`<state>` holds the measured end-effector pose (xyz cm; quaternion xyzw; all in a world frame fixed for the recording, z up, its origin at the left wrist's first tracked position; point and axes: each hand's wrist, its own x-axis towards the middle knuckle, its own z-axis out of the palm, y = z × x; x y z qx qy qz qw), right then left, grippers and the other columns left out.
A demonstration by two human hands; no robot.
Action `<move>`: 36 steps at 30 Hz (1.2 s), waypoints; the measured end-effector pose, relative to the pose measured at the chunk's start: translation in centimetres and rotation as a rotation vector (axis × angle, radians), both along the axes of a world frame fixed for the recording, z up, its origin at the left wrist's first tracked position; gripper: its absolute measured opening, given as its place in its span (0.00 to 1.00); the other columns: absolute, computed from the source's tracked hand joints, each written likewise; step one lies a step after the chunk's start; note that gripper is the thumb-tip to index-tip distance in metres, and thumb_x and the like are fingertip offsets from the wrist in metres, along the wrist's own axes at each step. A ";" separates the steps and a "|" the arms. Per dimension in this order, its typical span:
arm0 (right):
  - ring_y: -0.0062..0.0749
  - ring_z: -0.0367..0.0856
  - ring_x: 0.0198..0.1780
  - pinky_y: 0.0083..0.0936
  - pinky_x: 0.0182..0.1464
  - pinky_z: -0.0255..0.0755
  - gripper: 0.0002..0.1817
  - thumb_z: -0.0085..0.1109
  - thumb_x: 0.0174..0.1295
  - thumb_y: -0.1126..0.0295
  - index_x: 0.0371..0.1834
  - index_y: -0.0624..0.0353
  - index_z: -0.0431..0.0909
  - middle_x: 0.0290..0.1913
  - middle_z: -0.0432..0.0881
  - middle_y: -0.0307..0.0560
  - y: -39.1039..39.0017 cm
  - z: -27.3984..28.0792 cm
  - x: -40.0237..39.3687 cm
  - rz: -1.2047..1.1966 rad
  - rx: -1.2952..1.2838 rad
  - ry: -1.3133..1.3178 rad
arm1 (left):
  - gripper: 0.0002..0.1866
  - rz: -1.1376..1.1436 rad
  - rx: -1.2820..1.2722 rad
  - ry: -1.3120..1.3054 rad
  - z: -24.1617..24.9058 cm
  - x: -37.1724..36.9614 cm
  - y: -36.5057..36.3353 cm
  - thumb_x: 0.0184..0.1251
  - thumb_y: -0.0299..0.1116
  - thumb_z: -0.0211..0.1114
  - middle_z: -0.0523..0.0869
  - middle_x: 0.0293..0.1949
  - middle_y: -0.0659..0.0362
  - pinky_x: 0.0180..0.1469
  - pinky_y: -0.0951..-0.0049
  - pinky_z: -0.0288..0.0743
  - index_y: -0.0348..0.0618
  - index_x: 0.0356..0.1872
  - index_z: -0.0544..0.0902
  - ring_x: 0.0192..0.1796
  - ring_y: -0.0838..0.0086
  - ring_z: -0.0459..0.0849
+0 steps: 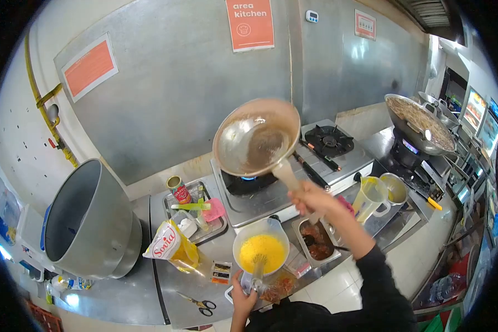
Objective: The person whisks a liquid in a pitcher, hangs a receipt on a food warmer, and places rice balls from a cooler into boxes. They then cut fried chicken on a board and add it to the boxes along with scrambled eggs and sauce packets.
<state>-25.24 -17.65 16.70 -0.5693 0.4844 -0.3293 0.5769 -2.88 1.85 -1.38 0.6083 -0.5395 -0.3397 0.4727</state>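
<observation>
My right hand (310, 200) grips the handle of a frying pan (268, 138), which is tilted above the lit front burner of the stove. Its inside looks wet and browned. My left hand (242, 299) is closed at the near side of a bowl (238, 235) of yellow liquid that looks like beaten egg. A metal whisk (258, 266) stands in the liquid, its handle leaning towards that hand. What the left fingers hold is partly hidden. Beside the bowl is a metal container (337, 254) of reddish-brown food.
A large grey pot (72, 221) stands left. Near it are an oil pouch (171, 243), scissors (202, 304) and a tray (218, 228) with a can (179, 191). A clear jug (369, 199) stands right. A large wok of food (420, 122) sits over a flame.
</observation>
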 end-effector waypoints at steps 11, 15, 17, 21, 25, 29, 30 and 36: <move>0.12 0.63 0.19 0.05 0.18 0.64 0.05 0.44 0.63 0.72 0.32 0.62 0.63 0.26 0.65 0.37 -3.4 11.4 0.1 0.017 0.809 -0.606 | 0.31 -0.017 -0.103 0.021 -1.4 0.1 -0.2 0.51 0.26 0.61 0.71 0.49 0.48 0.53 0.70 0.66 0.35 0.57 0.59 0.51 0.67 0.73; 0.07 0.63 0.17 0.03 0.15 0.64 0.06 0.44 0.64 0.71 0.34 0.62 0.63 0.23 0.64 0.33 -1.6 5.9 -1.0 0.126 0.890 -0.894 | 0.31 -0.028 -0.041 0.074 -1.1 0.2 -0.1 0.52 0.27 0.61 0.73 0.47 0.48 0.52 0.69 0.67 0.35 0.57 0.59 0.50 0.67 0.74; 0.07 0.63 0.17 0.02 0.15 0.62 0.04 0.48 0.59 0.75 0.28 0.60 0.64 0.23 0.66 0.33 -0.6 1.7 -0.5 0.177 0.711 -0.883 | 0.31 -0.040 -0.076 0.045 -1.1 0.2 0.0 0.53 0.28 0.62 0.74 0.47 0.48 0.51 0.69 0.68 0.34 0.57 0.59 0.49 0.66 0.75; 0.08 0.63 0.16 0.07 0.15 0.60 0.07 0.50 0.60 0.71 0.30 0.58 0.62 0.20 0.66 0.31 1.3 -3.3 2.3 0.141 0.361 -0.652 | 0.33 -0.014 -0.125 -0.004 -2.5 0.4 -0.2 0.51 0.30 0.65 0.75 0.46 0.48 0.51 0.70 0.68 0.35 0.58 0.59 0.48 0.67 0.76; 0.13 0.65 0.16 0.13 0.16 0.63 0.09 0.52 0.60 0.70 0.33 0.58 0.60 0.20 0.67 0.33 1.2 -4.7 3.6 0.060 0.113 -0.330 | 0.40 0.101 0.103 -0.038 0.9 -0.9 -0.3 0.43 0.33 0.73 0.77 0.46 0.49 0.49 0.69 0.70 0.36 0.58 0.60 0.47 0.69 0.77; 0.15 0.65 0.16 0.15 0.16 0.63 0.09 0.51 0.59 0.71 0.33 0.57 0.60 0.19 0.67 0.34 -0.9 -6.9 3.2 0.045 0.098 -0.384 | 0.43 0.250 -0.067 -0.071 -0.3 -1.9 -1.2 0.38 0.32 0.77 0.78 0.46 0.48 0.47 0.71 0.71 0.35 0.58 0.63 0.47 0.70 0.78; 0.16 0.66 0.16 0.15 0.16 0.63 0.09 0.52 0.59 0.72 0.33 0.58 0.60 0.19 0.67 0.35 -1.3 -7.1 3.1 0.056 0.126 -0.414 | 0.43 0.248 -0.069 -0.073 -1.5 -1.7 -1.5 0.38 0.32 0.77 0.78 0.46 0.48 0.47 0.71 0.71 0.35 0.58 0.63 0.47 0.70 0.78; 0.17 0.67 0.15 0.15 0.15 0.62 0.08 0.51 0.60 0.70 0.33 0.58 0.61 0.19 0.69 0.37 -2.7 -8.7 3.1 0.080 0.166 -0.425 | 0.40 0.278 -0.093 0.000 -2.2 -2.0 -1.2 0.40 0.32 0.73 0.82 0.40 0.48 0.41 0.72 0.74 0.38 0.58 0.65 0.41 0.66 0.83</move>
